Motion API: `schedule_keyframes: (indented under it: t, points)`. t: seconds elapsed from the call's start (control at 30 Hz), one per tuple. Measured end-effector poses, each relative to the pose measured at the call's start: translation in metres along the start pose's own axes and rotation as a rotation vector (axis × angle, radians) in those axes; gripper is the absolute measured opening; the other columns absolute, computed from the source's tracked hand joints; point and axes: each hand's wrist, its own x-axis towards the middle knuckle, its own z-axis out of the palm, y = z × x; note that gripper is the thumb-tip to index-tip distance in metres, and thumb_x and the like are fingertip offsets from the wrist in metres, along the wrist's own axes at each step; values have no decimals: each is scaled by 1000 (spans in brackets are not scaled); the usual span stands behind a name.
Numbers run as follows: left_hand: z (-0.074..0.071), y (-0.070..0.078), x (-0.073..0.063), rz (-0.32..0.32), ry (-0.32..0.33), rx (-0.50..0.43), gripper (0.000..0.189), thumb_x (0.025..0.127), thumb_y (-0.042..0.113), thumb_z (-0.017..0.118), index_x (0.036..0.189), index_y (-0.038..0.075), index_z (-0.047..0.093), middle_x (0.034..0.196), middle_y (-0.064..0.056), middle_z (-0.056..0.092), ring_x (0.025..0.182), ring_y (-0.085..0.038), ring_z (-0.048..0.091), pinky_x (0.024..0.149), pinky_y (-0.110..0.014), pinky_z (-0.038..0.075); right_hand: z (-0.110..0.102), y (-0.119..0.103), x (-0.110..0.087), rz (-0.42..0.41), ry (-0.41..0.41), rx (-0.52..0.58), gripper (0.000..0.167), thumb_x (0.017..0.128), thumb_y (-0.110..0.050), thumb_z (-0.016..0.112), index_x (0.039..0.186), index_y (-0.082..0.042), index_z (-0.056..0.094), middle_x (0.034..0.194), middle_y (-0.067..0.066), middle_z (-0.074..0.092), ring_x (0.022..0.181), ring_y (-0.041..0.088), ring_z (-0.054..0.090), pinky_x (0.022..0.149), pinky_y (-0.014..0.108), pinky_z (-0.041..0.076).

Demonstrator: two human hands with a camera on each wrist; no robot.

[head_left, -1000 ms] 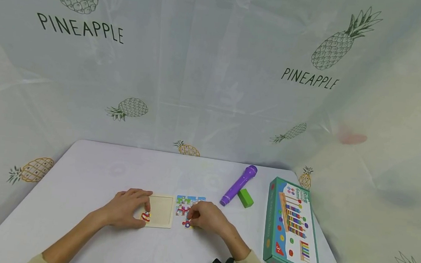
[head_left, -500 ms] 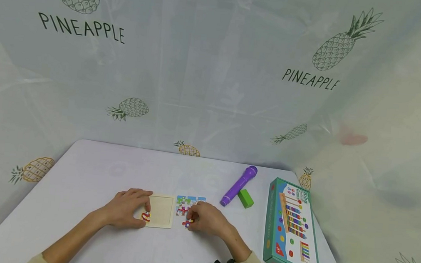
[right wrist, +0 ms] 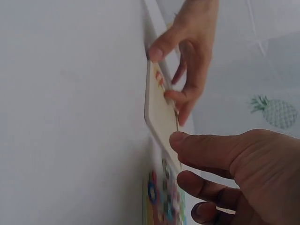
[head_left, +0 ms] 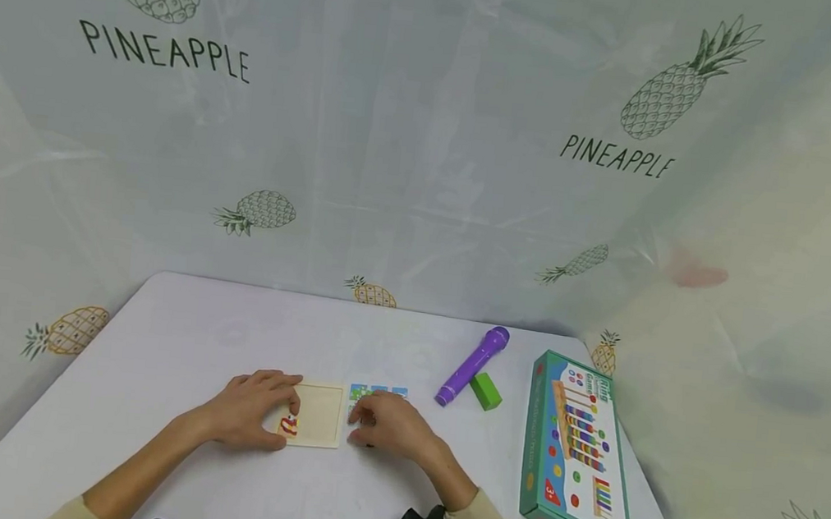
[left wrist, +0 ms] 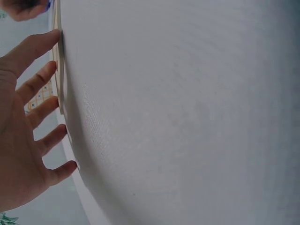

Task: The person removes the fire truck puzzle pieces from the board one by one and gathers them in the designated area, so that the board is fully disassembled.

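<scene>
A shallow wooden puzzle tray [head_left: 320,416] lies on the white table, with one red, white and yellow puzzle piece [head_left: 288,424] in its near left corner. My left hand [head_left: 250,411] holds the tray's left side, its thumb at the near edge and its index fingertip by the piece. To the right of the tray are several colourful puzzle pieces [head_left: 378,390], partly covered by my right hand [head_left: 393,427]. In the right wrist view, the right thumb and index finger stand apart near the tray's right end. I see nothing between them.
A purple toy microphone [head_left: 471,367] leans by a green block [head_left: 485,391] behind the right hand. Farther right lies a green-edged toy box [head_left: 580,455]. A pineapple-printed curtain [head_left: 423,169] hangs behind the table.
My right hand has moved slightly left, toward the tray, and its thumb and index finger have parted. The purple-red piece under its fingertips is now hidden. The left hand stays in place.
</scene>
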Motion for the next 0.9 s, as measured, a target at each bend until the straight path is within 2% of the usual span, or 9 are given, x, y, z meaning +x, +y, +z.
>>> schedule_keyframes:
  t: [0.2,0.37,0.53,0.73,0.8,0.9]
  points:
    - [-1,-1,1,2,1,-18,34,77,41,83,99,35,59,149,-11,50,134,-43,44,92,-76,36,14,-25,22,-55,0,-3,23,85,-29,81,104,-18,75,87,-10,61,75,-1,50,67,17,43]
    - [-3,-2,1,3,2,-38,35,76,38,84,100,35,58,149,-10,50,134,-41,43,92,-75,35,27,-40,36,-76,-13,-79,30,85,-32,80,112,-20,76,84,-12,58,74,-1,48,65,16,40]
    - [-2,-1,1,-1,2,-39,38,77,40,84,102,33,58,149,-10,50,135,-41,43,92,-75,35,33,-49,42,-82,-17,-111,39,85,-33,80,121,-21,74,77,-13,52,74,1,46,64,17,38]
    - [-2,-1,2,-46,-10,-61,45,75,41,86,105,30,54,151,-9,49,137,-40,42,95,-75,33,37,-54,45,-70,-18,-83,44,85,-34,80,127,-23,71,77,-13,51,71,1,46,60,17,37]
    - [-2,-1,1,-60,-6,-67,51,74,40,87,110,27,54,151,-8,49,137,-39,43,96,-73,34,39,-56,46,-71,-26,-75,44,84,-33,81,126,-25,72,76,-14,51,70,1,45,59,17,36]
    - [-2,-1,1,-73,2,-64,67,73,40,88,127,19,54,148,-8,51,136,-39,44,97,-71,34,40,-59,47,-68,-29,-77,40,83,-33,82,121,-26,73,78,-14,51,70,-1,46,60,16,37]
